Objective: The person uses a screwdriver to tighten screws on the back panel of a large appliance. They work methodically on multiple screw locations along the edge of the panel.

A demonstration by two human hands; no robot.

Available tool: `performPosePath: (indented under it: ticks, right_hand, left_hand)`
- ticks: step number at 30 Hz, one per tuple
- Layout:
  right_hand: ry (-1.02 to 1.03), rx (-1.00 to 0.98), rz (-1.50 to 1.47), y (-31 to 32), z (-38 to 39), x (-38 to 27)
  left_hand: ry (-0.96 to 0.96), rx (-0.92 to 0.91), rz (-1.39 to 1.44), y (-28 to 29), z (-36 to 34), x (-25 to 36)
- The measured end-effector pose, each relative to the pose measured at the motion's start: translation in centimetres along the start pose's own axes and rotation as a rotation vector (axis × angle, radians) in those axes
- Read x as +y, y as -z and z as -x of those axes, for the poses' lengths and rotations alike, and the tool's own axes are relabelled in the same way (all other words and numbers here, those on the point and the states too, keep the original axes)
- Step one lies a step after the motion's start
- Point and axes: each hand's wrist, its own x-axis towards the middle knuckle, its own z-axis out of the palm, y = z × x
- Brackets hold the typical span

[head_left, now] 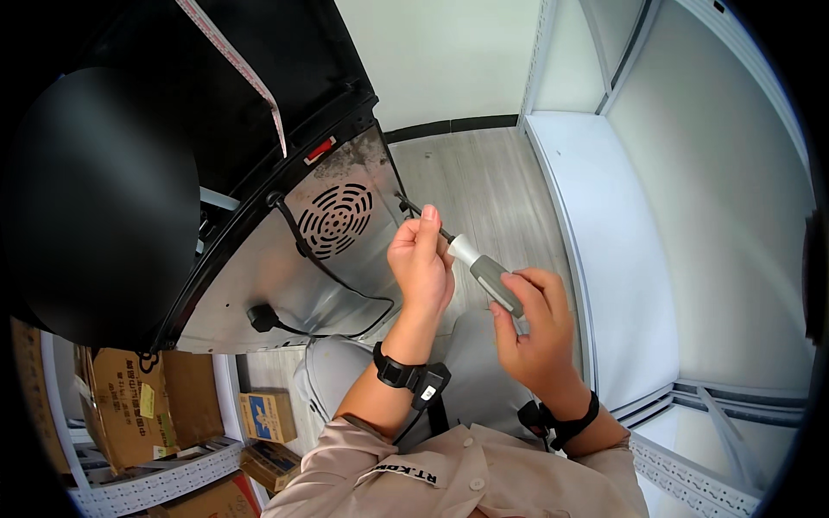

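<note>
My left hand (pixel 419 255) is closed around the shaft of a screwdriver (pixel 490 278) with a grey and white handle. My right hand (pixel 531 324) holds that handle in bent fingers. The shaft points up and left toward a small black fitting (pixel 406 206) at the right edge of a metal panel (pixel 246 293); whether the tip sits in a screw is too small to tell. The panel, on a black appliance (pixel 276 52), has a round slotted vent (pixel 337 220), a red part (pixel 319 148) and a black cable (pixel 345 289) with a plug (pixel 263 316).
A pink-white strip (pixel 250 73) hangs over the appliance. Cardboard boxes (pixel 190 397) and a white perforated shelf frame (pixel 155 475) stand at lower left. A white shelving unit (pixel 622 242) runs along the right. Grey plank floor (pixel 475 173) lies between, up to a white wall (pixel 432 60).
</note>
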Motion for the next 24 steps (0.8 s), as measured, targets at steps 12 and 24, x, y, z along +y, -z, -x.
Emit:
performPosePath:
  ticks: [12, 24]
  right_hand:
    - [-1.119, -0.391, -1.166, 1.2, -1.9, 1.1]
    - [-0.092, 0.000, -0.096, -0.9, -0.5, -0.6]
  left_hand:
    - [0.063, -0.203, 0.152, 1.6, 0.2, -0.4]
    - [0.241, -0.146, 0.256, 1.6, -1.5, 1.6]
